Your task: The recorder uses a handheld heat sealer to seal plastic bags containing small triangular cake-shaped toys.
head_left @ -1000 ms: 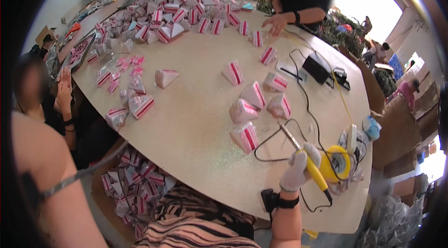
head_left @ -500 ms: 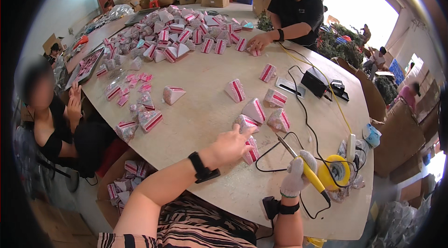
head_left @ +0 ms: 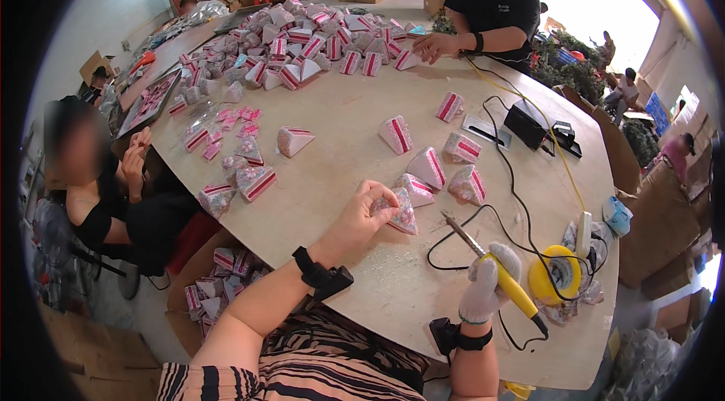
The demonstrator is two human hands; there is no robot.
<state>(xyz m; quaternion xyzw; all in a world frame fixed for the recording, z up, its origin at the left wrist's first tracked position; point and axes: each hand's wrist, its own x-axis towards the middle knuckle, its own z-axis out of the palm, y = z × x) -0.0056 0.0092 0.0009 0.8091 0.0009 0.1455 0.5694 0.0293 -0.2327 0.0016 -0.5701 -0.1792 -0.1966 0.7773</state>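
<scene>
My bare left hand (head_left: 361, 218) pinches a pink-and-white toy cake slice (head_left: 405, 217) with a speckled, glittery face. Thumb and forefinger meet at its upper left side, and part of it is hidden behind them. My right hand (head_left: 489, 284), in a white glove, is wrapped round the yellow handle of a soldering iron (head_left: 516, 294). The iron's metal tip points up and left, apart from the slices. Just beyond my left hand stand more cake slices, among them a white-sided slice (head_left: 427, 168) and a speckled slice (head_left: 468, 185).
A large heap of cake slices (head_left: 302, 42) covers the table's far side. Yellow tape (head_left: 555, 274), a black cable (head_left: 521, 205) and a black box (head_left: 529, 123) lie at right. One person works across the table; another sits at left. A carton of slices (head_left: 215, 288) stands below the near edge.
My left hand has drawn its fingers into a pinch and turned the nearest slice so its speckled face shows. The right hand keeps the iron. The person opposite has brought both hands to a slice.
</scene>
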